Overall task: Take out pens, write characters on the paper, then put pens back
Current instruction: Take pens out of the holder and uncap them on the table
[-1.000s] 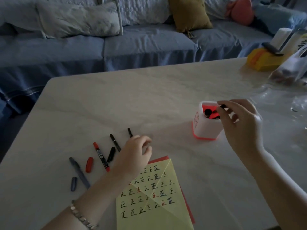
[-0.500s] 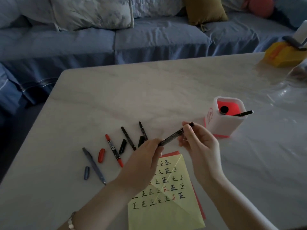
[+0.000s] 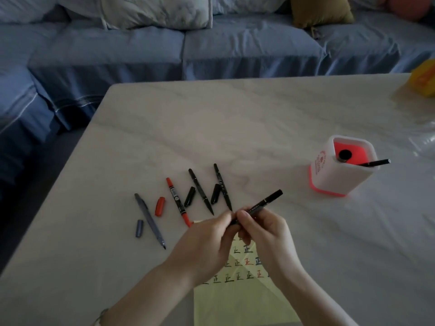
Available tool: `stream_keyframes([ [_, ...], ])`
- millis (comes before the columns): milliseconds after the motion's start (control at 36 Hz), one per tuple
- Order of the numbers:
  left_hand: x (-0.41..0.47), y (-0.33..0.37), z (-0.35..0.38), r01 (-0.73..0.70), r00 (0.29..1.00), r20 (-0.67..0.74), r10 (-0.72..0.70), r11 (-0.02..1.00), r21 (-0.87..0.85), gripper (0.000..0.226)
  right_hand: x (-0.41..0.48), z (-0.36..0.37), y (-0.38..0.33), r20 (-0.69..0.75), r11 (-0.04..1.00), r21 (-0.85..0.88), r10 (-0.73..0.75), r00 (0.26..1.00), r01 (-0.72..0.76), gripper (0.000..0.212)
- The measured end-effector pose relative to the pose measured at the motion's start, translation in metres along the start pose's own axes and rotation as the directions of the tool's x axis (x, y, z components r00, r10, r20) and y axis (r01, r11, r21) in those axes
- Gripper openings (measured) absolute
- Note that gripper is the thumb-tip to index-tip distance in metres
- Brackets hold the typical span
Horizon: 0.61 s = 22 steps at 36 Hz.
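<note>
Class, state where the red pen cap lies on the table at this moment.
In the head view, the red pen cap lies on the left part of the table, between the grey pen and the red marker.

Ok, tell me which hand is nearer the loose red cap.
Left. The left hand sits just right of the red cap, toward the person; the right hand lies farther right, past the left one. Both hold one black pen.

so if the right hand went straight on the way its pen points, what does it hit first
Most likely the white pen holder. The black pen in the right hand aims up and right toward it, over bare table. Height is unclear, so it could pass over the rim.
</note>
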<state>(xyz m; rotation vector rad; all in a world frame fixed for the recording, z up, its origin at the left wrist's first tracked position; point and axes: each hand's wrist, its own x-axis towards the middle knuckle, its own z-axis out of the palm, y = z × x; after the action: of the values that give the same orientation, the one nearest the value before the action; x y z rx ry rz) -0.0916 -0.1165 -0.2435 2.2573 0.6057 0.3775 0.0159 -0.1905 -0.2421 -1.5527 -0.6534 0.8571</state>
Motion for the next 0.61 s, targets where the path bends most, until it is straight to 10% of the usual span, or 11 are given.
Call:
stream_keyframes([
  [389,-0.003,-0.015,-0.007,0.299,0.954,0.029,-0.299,0.938,-0.172,0.021,0.031,-0.016,-0.012,0.006,0.994,0.107,0.023,1.0,-0.023,0.017],
  [611,-0.011,-0.032,-0.016,0.357,0.89,-0.242,-0.386,0.921,-0.157,0.025,0.106,-0.031,0.009,-0.034,0.869,-0.492,0.039,0.999,-0.051,0.023],
])
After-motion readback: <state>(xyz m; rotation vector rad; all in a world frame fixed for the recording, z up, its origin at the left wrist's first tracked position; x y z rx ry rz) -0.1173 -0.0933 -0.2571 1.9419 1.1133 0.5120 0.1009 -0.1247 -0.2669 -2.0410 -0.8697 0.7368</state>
